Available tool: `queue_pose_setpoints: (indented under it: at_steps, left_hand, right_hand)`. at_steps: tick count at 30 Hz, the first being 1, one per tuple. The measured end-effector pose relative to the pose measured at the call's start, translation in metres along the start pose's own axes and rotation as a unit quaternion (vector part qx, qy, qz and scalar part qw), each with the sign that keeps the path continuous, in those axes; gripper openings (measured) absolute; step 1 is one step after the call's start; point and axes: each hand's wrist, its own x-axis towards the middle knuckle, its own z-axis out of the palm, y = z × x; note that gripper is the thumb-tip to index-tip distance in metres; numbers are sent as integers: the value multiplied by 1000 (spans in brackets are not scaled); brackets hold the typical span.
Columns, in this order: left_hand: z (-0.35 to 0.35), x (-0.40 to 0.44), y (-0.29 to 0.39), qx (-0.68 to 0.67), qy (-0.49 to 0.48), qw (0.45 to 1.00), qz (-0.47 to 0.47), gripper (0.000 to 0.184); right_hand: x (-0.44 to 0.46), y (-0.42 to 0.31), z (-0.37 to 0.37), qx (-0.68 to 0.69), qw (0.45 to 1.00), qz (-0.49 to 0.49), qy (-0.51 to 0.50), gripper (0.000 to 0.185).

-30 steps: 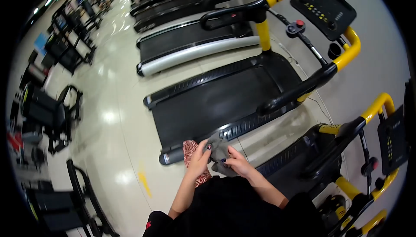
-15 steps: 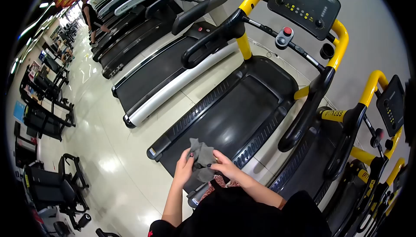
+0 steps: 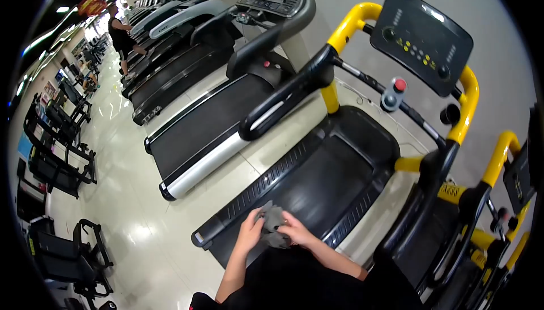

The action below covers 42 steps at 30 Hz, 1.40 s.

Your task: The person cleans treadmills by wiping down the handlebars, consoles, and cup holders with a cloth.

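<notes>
The left hand [image 3: 249,232] and right hand [image 3: 297,231] grasp a crumpled grey cloth [image 3: 273,218] between them, near the rear end of the yellow-framed treadmill [image 3: 311,185]. A black console [image 3: 421,41] rises at that treadmill's far end; just left of it stands a silver-edged treadmill [image 3: 209,123], and farther left, well apart, another person [image 3: 120,33].

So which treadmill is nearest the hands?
The yellow-framed treadmill behind the grey cloth; other yellow ones stand farther right, the silver-sided one farther left.
</notes>
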Motion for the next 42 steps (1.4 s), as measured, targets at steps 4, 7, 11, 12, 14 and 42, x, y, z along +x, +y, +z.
queue_pose_setpoints:
  at_steps: [4, 7, 11, 12, 14, 42]
  left_hand:
    - [-29, 65, -1, -40, 42, 997, -47, 31]
    - [-49, 113, 16, 60, 131, 990, -2, 28]
    - [-69, 185, 18, -62, 179, 982, 16, 28]
    - [-72, 196, 21, -60, 178, 982, 11, 28]
    - [-78, 226, 32, 35, 141, 989, 20, 27]
    - [-45, 430, -40, 350, 27, 935, 53, 29]
  right_hand:
    - [57, -71, -13, 24, 992, -32, -117, 56]
    - [102, -101, -32, -14, 993, -63, -101, 56]
    - [135, -128, -49, -55, 992, -100, -49, 62]
    - [141, -130, -53, -70, 992, -95, -33, 62]
    - [165, -117, -63, -61, 993, -98, -18, 63]
    - [412, -158, -89, -538, 729, -409, 110, 29]
